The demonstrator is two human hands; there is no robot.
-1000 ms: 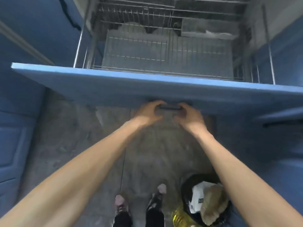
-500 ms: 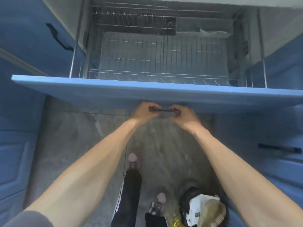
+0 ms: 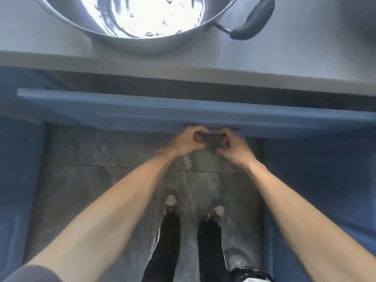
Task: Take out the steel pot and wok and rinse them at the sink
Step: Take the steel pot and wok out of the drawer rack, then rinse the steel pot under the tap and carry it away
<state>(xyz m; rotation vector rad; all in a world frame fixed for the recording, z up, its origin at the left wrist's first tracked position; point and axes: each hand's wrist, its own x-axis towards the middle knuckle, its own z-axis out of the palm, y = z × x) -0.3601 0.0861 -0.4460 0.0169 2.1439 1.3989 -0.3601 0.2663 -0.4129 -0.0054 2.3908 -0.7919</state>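
Head view: both hands at the blue drawer front (image 3: 142, 110), nearly shut under the surface (image 3: 305, 64).
Left hand (image 3: 185, 139): curled round the dark handle (image 3: 210, 137).
Right hand (image 3: 232, 145): likewise.
Wok (image 3: 142, 19): wet, on the surface above.
Steel pot: not seen.
Advice: push evenly, fingers clear of the gap.
Writing: none legible; view blurred.

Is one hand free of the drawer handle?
No, the left hand and right hand both grip the drawer handle.

Drawer front (image 3: 183, 112) pushed nearly shut; wire rack no longer visible. Wet steel wok (image 3: 142, 21) on counter (image 3: 305, 64) now in view. Feet together.
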